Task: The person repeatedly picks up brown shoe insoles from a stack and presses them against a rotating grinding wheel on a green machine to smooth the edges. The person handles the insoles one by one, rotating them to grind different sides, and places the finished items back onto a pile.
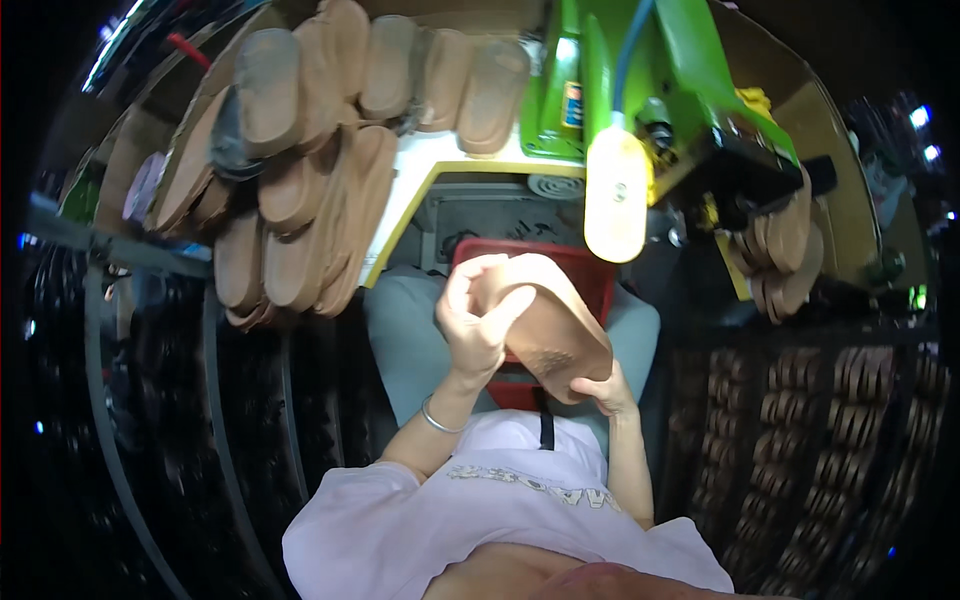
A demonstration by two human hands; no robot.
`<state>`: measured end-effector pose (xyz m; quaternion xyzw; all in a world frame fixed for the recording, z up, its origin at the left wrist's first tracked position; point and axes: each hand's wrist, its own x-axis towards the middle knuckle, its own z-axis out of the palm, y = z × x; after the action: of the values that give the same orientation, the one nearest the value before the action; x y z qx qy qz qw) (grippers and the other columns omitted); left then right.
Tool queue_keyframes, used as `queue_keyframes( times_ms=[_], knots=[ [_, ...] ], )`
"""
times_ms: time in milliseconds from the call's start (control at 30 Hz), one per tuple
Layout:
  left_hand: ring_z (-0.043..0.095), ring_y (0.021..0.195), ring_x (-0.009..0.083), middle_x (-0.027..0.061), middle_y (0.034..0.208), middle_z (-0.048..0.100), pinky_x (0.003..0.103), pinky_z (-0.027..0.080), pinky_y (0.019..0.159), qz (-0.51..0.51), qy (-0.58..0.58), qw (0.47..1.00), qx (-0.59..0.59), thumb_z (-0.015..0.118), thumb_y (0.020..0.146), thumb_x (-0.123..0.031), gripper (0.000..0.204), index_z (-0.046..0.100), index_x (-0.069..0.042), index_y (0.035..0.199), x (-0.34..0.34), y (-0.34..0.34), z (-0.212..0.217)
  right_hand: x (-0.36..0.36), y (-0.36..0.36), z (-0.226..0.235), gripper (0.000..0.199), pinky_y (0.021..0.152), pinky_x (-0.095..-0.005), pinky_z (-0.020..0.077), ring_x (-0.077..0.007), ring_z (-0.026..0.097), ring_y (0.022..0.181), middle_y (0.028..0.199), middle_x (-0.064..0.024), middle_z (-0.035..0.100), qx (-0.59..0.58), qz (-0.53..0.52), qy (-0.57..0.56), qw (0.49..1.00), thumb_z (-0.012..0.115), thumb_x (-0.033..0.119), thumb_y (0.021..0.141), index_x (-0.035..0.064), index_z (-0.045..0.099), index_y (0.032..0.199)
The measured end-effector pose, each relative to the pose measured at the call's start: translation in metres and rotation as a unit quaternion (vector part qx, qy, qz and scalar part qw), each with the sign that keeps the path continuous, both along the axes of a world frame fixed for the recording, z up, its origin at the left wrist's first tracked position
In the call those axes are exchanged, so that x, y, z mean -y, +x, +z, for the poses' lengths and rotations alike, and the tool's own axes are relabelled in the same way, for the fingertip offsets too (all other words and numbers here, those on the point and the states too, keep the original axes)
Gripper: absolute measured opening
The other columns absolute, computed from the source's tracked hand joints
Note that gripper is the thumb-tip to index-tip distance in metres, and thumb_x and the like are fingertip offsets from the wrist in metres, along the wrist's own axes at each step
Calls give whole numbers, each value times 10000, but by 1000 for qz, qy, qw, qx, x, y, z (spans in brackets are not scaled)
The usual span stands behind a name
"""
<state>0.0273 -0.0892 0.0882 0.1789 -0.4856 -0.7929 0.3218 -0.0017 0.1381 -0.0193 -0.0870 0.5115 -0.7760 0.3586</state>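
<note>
A tan shoe sole [548,335] is held tilted above my lap, between both hands. My left hand [478,312] grips its upper left end, thumb lying across the face and fingers curled round the edge. At the lower right end, my right hand [608,388] pinches the rim with the thumb on top; its other fingers are mostly hidden. Small marks or a textured patch show on the sole's lower part. Behind it, a red bin [590,270] sits between my knees, partly covered by the sole and my hands.
Many tan soles [300,190] are piled on the bench's left side, with more soles [785,245] at the right. A green machine [690,80] stands at the back. A yellow-white lamp [617,190] hangs in front of it. Racks of footwear [790,430] fill the right side.
</note>
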Motion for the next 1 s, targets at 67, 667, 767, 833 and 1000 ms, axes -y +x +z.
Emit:
queue_keyframes(
  times_ms=[67, 667, 767, 833, 1000],
  knots=[
    [613, 927, 154, 98, 1044, 645, 289, 495, 834, -98, -30, 995, 1, 725, 771, -21, 360, 593, 35, 1101, -19, -18, -15, -30, 20, -19, 788, 975, -341, 437, -213, 531, 1159, 1267, -118, 550, 69, -25, 45, 996, 823, 97, 692, 19, 421, 1365],
    [566, 917, 123, 86, 1041, 634, 249, 445, 831, -219, -143, 965, 25, 574, 877, -60, 281, 616, 73, 1121, -42, -60, -53, -71, 71, 10, 480, 881, -322, 489, -206, 602, 1015, 1107, -129, 623, 31, -236, 92, 967, 711, 2, 703, -46, 554, 1154],
    [557, 883, 102, 75, 1027, 631, 227, 440, 806, -204, -127, 970, 19, 571, 871, -61, 327, 587, 81, 1165, -45, -55, -52, -87, 51, 28, 555, 929, -347, 463, -218, 576, 1060, 1147, -132, 591, -40, -342, 86, 935, 705, 18, 690, -17, 496, 1202],
    [550, 866, 86, 67, 1020, 630, 213, 435, 789, -224, -137, 964, 31, 568, 868, -62, 355, 568, 85, 1191, -45, -55, -46, -109, 35, 32, 568, 958, -359, 443, -224, 565, 1062, 1142, -126, 578, -79, -382, 100, 915, 701, 38, 690, 7, 467, 1207],
    [600, 794, 189, 63, 824, 638, 335, 488, 761, -240, -201, 948, 54, 676, 823, 6, 88, 663, 15, 910, -43, -54, -38, -120, -38, 70, 472, 991, -355, 404, -219, 515, 1105, 1167, -120, 525, -150, -445, 76, 879, 658, 71, 768, 6, 444, 1184]
  ],
)
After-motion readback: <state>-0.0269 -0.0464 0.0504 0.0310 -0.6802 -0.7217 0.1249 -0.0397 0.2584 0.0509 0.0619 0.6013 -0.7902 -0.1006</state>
